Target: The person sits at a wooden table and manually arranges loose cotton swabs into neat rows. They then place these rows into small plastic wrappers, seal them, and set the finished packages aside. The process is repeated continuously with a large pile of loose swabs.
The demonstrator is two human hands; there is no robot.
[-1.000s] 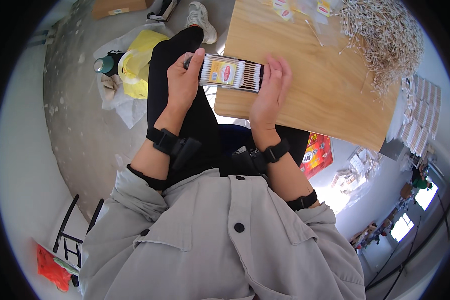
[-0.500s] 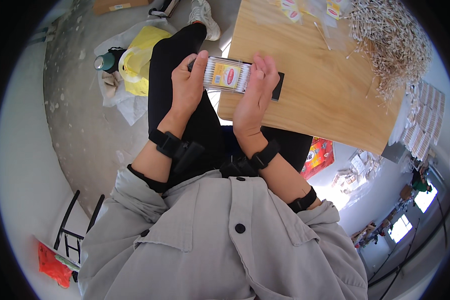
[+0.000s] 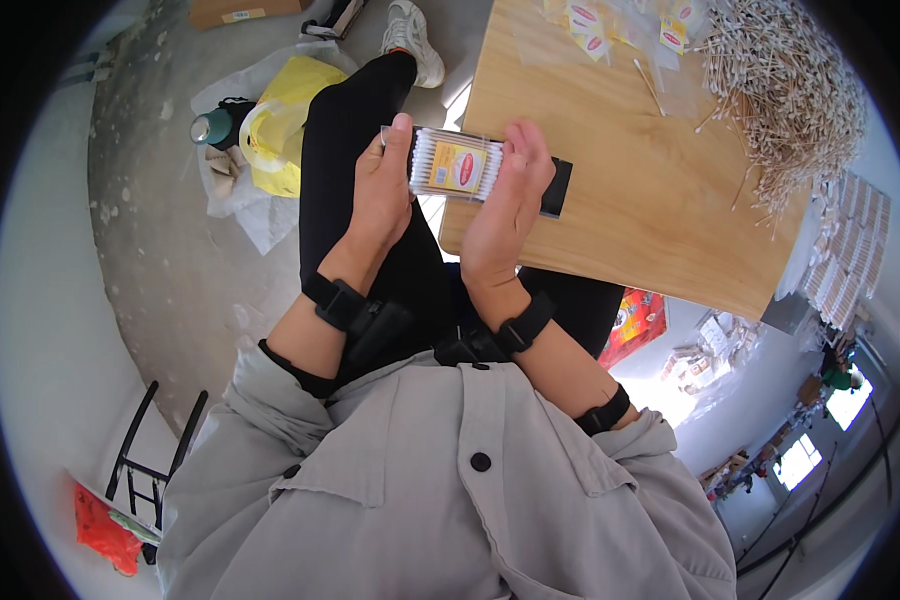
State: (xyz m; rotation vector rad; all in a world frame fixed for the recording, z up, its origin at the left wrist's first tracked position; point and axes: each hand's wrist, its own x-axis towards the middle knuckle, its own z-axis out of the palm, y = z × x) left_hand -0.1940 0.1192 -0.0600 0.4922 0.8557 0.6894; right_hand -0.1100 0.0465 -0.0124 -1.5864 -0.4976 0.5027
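Observation:
Between my hands is a clear box of cotton swabs (image 3: 457, 166), held level above the table's near left corner. White swab tips line both its ends, and a yellow label with a red oval shows in its middle. My left hand (image 3: 382, 180) closes on the left end, thumb along the edge. My right hand (image 3: 513, 195) grips the right end, its fingers bent over the side. A flat black object (image 3: 558, 188) sticks out past my right hand at the table edge; its full shape is hidden.
A large heap of loose swabs (image 3: 785, 90) covers the far right of the wooden table (image 3: 610, 190). Yellow labels (image 3: 585, 25) and clear bags lie at its far edge. Stacked filled packs (image 3: 845, 250) stand beyond its right side. A yellow bag (image 3: 285, 120) and a bottle (image 3: 210, 126) are on the floor left.
My hands and the box have shifted slightly toward me, with a small turn of the view. Both hands keep their hold on the box.

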